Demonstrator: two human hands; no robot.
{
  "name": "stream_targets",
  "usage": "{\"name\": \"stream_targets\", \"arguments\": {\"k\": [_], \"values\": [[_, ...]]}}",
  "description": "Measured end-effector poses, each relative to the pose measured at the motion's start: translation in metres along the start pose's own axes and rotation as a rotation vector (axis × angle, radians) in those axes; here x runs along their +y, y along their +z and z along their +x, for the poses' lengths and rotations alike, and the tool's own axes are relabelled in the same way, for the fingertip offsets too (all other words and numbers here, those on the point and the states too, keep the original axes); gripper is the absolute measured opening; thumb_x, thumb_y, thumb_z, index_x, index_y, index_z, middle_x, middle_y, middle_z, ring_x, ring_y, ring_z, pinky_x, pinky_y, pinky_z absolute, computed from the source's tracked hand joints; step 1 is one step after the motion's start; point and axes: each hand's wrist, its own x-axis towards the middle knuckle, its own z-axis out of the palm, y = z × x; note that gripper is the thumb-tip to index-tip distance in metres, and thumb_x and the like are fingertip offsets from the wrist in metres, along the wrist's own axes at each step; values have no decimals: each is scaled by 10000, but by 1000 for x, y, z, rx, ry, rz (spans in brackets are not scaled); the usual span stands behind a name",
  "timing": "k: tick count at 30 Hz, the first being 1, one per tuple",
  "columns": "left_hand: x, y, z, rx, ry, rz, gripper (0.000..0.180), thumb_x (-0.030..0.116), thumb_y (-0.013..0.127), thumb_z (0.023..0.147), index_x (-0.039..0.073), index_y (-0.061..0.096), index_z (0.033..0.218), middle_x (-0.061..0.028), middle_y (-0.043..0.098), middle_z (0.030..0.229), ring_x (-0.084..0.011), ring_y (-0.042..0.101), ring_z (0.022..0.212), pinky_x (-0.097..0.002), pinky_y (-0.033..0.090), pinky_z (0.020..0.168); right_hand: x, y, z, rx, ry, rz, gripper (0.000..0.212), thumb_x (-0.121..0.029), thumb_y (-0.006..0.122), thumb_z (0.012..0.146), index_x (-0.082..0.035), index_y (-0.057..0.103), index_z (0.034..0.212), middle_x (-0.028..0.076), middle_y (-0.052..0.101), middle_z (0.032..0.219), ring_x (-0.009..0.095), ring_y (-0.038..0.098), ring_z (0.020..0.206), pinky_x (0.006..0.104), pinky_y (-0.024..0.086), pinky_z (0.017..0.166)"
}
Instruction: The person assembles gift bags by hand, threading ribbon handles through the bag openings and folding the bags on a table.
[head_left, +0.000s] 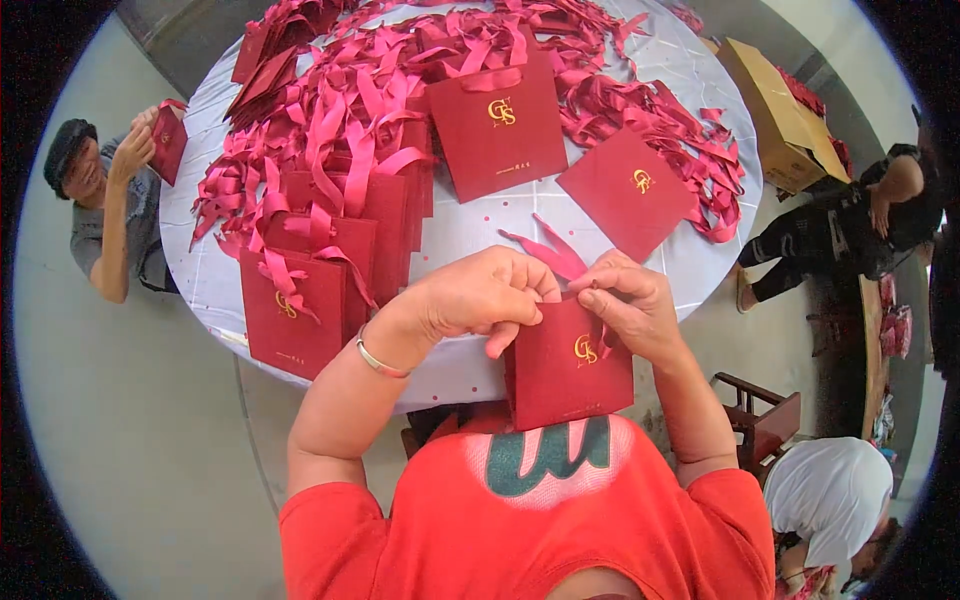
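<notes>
While left grip (485, 292) pinches rim (560, 307) and right grip (635, 305) pink ribbon (557, 258), the red bag (560, 375) shows a gold emblem (585, 349).

A cardboard box (764, 118) stands near a person in dark clothes (815, 235); a wooden chair (772, 428) stands beside a white-shirted person (832, 492)

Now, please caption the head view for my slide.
Left hand and right hand on a red paper bag with pink ribbon.

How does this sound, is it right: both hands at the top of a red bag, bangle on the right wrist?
Wrong wrist: the head view shows the bangle on the left one. The rest stands: left hand and right hand are both at the top of the red bag.
</notes>
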Motion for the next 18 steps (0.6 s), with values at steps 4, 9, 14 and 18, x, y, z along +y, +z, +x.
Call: {"name": "stream_targets", "arguments": {"k": [4, 9, 14, 18], "values": [[-1, 0, 1, -22, 23, -11, 225, -19, 558, 797, -62, 522, 1015, -51, 581, 718, -91, 528, 387, -195, 365, 346, 2, 1, 2, -9, -60, -8, 114, -59, 713, 799, -34, 718, 911, 51, 643, 772, 149, 581, 762, 279, 460, 696], [-4, -2, 4, -30, 24, -16, 217, -19, 578, 794, -57, 529, 1002, -54, 589, 728, -91, 525, 385, -199, 371, 342, 2, 1, 2, -16, -47, 4, 124, -57, 717, 792, -36, 719, 914, 51, 645, 779, 150, 585, 762, 278, 464, 691], [-2, 2, 2, 13, 24, 5, 182, 0, 604, 809, -53, 544, 973, -59, 597, 733, -87, 519, 384, -201, 370, 332, -10, 1, 1, 29, -55, -52, 156, -42, 738, 764, -35, 716, 918, 57, 639, 770, 155, 582, 745, 281, 463, 680], [-1, 5, 1, 48, 33, 32, 143, 13, 615, 814, -48, 559, 931, -51, 589, 692, -82, 501, 368, -202, 359, 325, -12, 4, -1, 125, -134, -88, 188, -21, 765, 726, -35, 711, 906, 59, 630, 757, 161, 578, 725, 283, 461, 666]]}}
